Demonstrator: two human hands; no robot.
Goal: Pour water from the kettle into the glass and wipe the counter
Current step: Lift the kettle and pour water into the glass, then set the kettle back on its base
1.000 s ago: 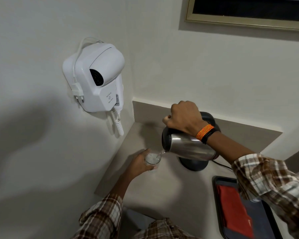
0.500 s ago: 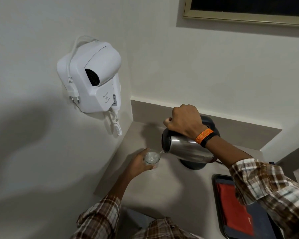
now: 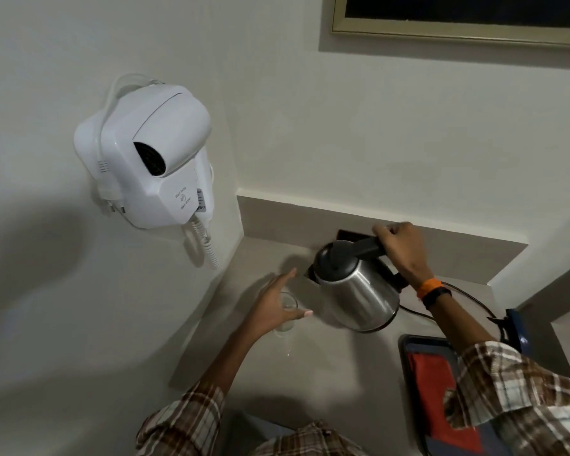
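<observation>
The steel kettle (image 3: 359,296) with a black lid stands upright near the back of the beige counter (image 3: 329,380). My right hand (image 3: 403,250) is closed around its black handle. To its left a clear glass (image 3: 289,305) with water in it stands on the counter. My left hand (image 3: 270,307) hovers beside and partly over the glass with fingers spread, and it hides the glass's left side. A few water drops (image 3: 288,352) lie on the counter in front of the glass. A red cloth (image 3: 438,399) lies on a dark tray (image 3: 405,347) at the right.
A white wall-mounted hair dryer (image 3: 148,166) with a coiled cord hangs on the left wall above the counter's corner. The kettle's black power cord (image 3: 468,294) loops behind my right wrist. A blue object (image 3: 515,327) stands by the tray. A framed picture (image 3: 458,28) hangs above.
The kettle has swung from tilted over the glass back to upright and moved right. My left hand has opened off the glass, which now stands on the counter.
</observation>
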